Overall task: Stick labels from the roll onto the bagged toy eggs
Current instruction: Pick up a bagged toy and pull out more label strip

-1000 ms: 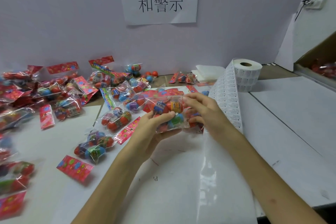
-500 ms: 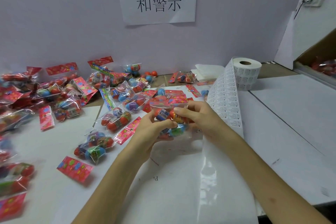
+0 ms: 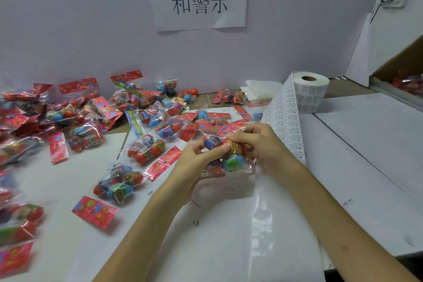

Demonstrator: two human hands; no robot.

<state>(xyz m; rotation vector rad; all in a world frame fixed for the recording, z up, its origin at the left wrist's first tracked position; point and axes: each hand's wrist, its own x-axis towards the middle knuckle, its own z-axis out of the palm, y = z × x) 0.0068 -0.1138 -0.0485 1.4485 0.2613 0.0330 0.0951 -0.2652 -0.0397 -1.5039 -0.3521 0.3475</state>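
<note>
While the glossy spent backing paper (image 3: 270, 224) lies under the right forearm at the near edge of the worktop (image 3: 366, 155), a dragged arm could tug the whole strip. Just beyond, the left hand (image 3: 194, 165) and right hand (image 3: 265, 146) both pinch one bag of toy eggs (image 3: 231, 162) above the worktop. Its crinkly film could crease a label, though none is discernible. Farther off, the light roll (image 3: 311, 91) could topple, and the finished bag could get lost among the loose bags (image 3: 155, 126).

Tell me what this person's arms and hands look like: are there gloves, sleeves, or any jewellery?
Nothing is worn that the view shows. The left hand and the right hand are bare, with no gloves, and no rings can be seen. The left forearm and right forearm are uncovered down to the picture's edge: no sleeves, watch or bracelets appear.
</note>
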